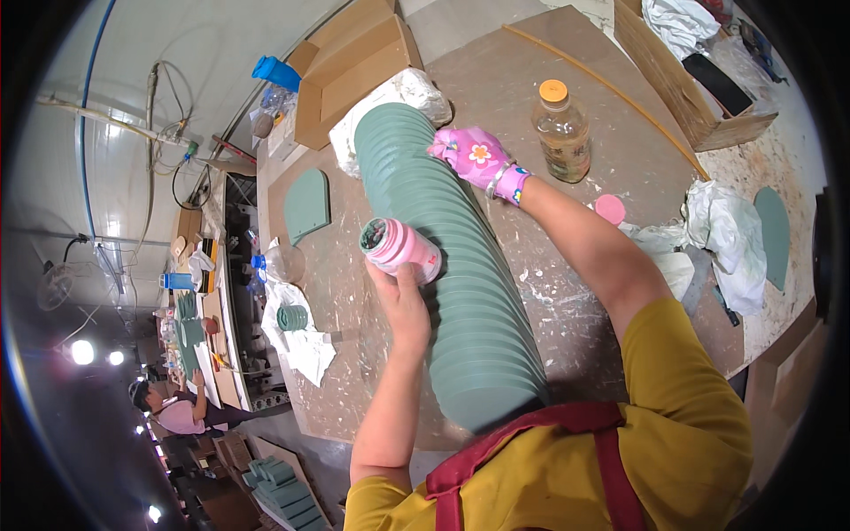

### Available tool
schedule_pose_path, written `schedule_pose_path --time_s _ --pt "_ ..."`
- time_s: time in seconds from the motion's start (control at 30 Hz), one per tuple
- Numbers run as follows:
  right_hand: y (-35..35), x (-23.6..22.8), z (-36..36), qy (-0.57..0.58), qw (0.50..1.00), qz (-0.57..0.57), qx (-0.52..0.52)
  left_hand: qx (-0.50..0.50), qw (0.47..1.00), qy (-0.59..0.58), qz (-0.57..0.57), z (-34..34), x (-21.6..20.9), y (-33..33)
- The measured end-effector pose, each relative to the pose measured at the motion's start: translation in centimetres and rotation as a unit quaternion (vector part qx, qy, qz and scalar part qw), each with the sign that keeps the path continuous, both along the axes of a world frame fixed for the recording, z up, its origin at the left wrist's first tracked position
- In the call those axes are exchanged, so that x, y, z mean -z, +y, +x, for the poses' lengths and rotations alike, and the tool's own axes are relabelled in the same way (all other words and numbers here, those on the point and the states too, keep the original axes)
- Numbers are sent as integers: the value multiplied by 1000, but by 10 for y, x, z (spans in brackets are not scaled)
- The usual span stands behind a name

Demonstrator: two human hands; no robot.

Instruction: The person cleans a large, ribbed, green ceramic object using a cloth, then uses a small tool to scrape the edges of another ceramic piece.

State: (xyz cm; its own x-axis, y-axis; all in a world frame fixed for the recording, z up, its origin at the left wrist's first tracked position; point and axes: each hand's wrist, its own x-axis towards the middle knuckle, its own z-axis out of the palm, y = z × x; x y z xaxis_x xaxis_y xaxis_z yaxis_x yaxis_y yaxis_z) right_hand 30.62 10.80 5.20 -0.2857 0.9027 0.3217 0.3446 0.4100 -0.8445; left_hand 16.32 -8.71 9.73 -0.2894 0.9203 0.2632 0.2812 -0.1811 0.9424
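Note:
My bare left hand (403, 305) is wrapped round a pink plastic jar (413, 251), tilted with its open mouth to the upper left. Dark, greenish stuff shows inside the mouth. The jar is over a long row of green rounded slabs (474, 314), packed face to face and running away from my body. My right hand (474, 157), in a pink flowered glove, has its fingers closed at the right edge of the row, near its far end. What those fingertips hold, if anything, is too small to make out. A round pink lid (610, 209) lies right of the row.
An orange-capped bottle (563, 133) of liquid stands beyond my right forearm. One loose green slab (307, 205) lies left of the row; another (772, 237) is far right. Around are a cardboard box (359, 75), white cloths (724, 239), a yellow tube (611, 88) and, far left, another person (181, 411).

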Motion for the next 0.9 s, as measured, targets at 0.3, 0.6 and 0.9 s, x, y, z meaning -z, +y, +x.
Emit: schedule_pose_path --time_s 0.3,0.6,0.9 --pt "-9 -6 14 -33 999 -27 32 11 1000 13 -4 3 -3 -1" --pt "-13 18 25 -43 993 -66 89 17 999 -38 -9 4 -1 -1" --pt "18 14 -2 50 996 -17 72 -9 999 -30 -27 1 2 -3"
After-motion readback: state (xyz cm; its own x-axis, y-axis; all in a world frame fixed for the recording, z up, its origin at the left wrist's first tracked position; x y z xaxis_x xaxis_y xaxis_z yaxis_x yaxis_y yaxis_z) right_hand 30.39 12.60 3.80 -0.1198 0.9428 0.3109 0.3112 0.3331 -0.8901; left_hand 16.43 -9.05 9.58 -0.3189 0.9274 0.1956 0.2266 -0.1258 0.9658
